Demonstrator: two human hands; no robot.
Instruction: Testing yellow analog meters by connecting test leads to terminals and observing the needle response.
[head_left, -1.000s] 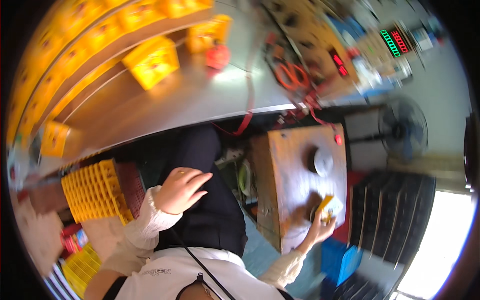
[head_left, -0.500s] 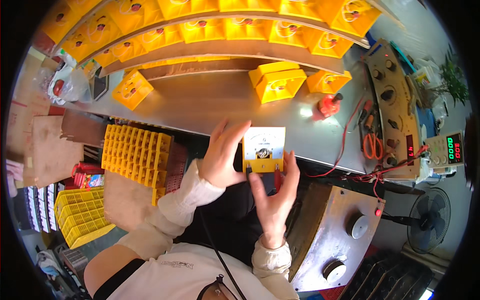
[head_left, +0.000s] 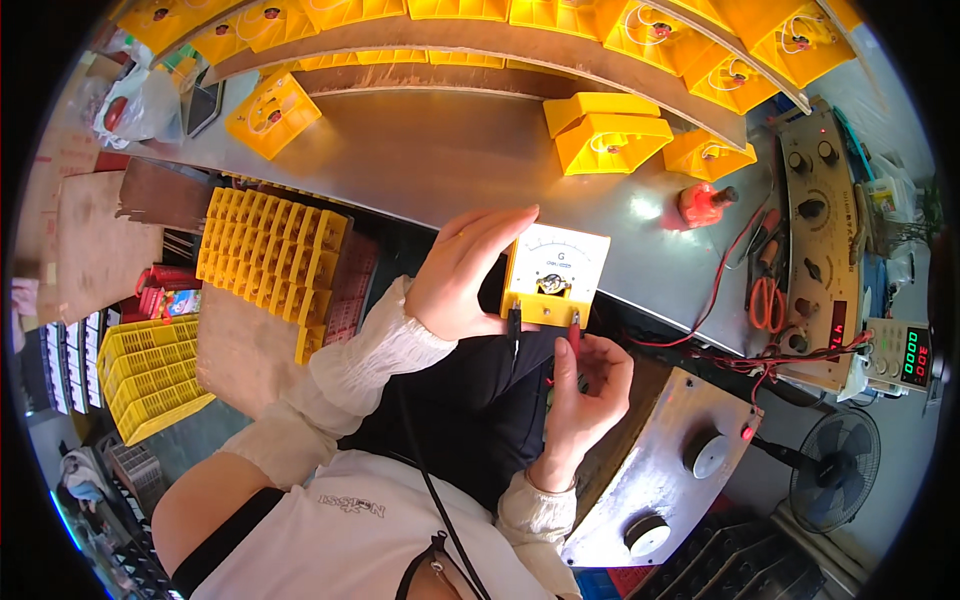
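Observation:
My left hand (head_left: 450, 290) grips a small analog needle meter (head_left: 558, 262) by its left side, above my lap. The meter has a white dial face, a yellow base and a round mechanism showing in a cut-out below the scale. A black test lead (head_left: 515, 330) sits at its lower left terminal, close to my left fingertips. At the lower right terminal is a red test lead (head_left: 574, 330). My right hand (head_left: 588, 395) is closed round the lower part of that red lead, thumb in front and fingers curled behind.
Shelves of yellow meter housings (head_left: 615, 140) hang over the metal bench (head_left: 420, 150). A red bottle (head_left: 705, 205), orange-handled scissors (head_left: 767, 303), a control box (head_left: 815, 230) and a power supply (head_left: 895, 355) stand right. A metal box with knobs (head_left: 665, 480) is beside my right arm; stacked yellow parts (head_left: 270, 255) are left.
My right hand has gone from the meter's lower edge down to the red lead and closed on it. The meter, still in my left hand, sits further right and higher; the whole view has shifted.

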